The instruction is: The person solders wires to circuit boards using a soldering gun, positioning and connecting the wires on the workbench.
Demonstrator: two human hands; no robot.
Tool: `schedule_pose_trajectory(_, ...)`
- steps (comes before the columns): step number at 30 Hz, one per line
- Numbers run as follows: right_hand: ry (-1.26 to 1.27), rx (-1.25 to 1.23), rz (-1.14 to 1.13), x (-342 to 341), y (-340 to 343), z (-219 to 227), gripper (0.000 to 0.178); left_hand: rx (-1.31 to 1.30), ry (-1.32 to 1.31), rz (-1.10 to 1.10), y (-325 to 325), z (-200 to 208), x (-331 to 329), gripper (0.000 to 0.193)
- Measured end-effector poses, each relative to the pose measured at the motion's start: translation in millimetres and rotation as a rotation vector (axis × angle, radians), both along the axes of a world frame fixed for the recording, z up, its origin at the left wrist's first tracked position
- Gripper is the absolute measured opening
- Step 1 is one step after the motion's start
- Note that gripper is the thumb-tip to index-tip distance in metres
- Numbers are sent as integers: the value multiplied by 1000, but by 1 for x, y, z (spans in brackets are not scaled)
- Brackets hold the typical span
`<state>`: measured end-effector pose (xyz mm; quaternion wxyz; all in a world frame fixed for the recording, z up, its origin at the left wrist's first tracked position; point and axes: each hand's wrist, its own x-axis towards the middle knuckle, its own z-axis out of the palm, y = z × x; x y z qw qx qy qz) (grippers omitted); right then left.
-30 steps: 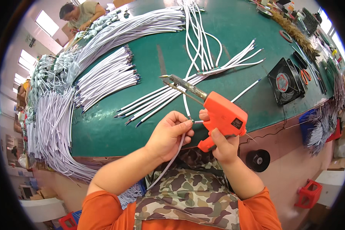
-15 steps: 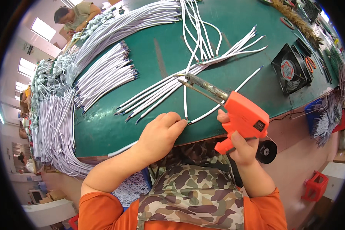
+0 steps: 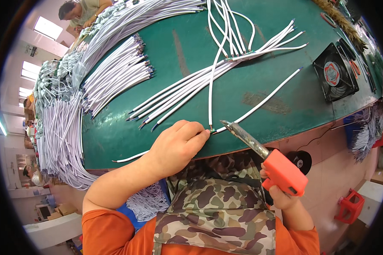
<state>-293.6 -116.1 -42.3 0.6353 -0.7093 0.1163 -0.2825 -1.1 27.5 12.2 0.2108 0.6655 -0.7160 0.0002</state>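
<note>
My left hand (image 3: 181, 146) is closed by the table's front edge, pinching a small green circuit board (image 3: 212, 131) at its fingertips. One white cable (image 3: 210, 93) runs up from the board, and another white cable (image 3: 270, 97) slants away to the right. A third cable (image 3: 132, 159) emerges from behind my left wrist. In my right hand (image 3: 281, 196) is an orange-red soldering gun (image 3: 286, 171), gripped by its handle. The metal tip points up and left, close to the right-hand cable and a little apart from the board.
A bundle of white cables (image 3: 187, 87) with small boards lies across the green table (image 3: 166, 55). Cut cables (image 3: 119, 76) are stacked at the left beside a larger heap (image 3: 59, 136). A black fan (image 3: 335, 73) stands on the right. Another person (image 3: 83, 15) works at the far left.
My right hand has lowered the soldering gun and moved it right, with its tip now down beside the board. My left hand keeps its pinch. The view has shifted slightly.
</note>
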Motion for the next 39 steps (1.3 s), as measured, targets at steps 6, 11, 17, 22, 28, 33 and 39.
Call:
schedule_pose_trajectory(6, 36, -507, -21, -6, 3, -12, 49, 108, -41, -36, -4, 5, 1, 29)
schedule_pose_trajectory(11, 41, -361, -85, 4, 11, -13, 26, 115, -47, -23, -3, 5, 0, 27)
schedule_pose_trajectory(17, 54, -419, -69, 8, 11, -11, 18, 99, -50, -18, -2, 1, 0, 29)
schedule_pose_trajectory(22, 57, -404, -96, 10, 14, -11, 17, 99, -35, -14, -2, -1, 1, 28)
schedule_pose_trajectory(28, 47, -396, -93, 10, 15, -12, 20, 104, -28, -11, -3, 0, 1, 28)
schedule_pose_trajectory(33, 38, -414, -79, 11, 15, -12, 21, 103, -21, -11, -4, 0, 1, 26)
schedule_pose_trajectory(39, 54, -395, -77, 11, 15, -10, 17, 120, -30, -13, -6, 2, 1, 27)
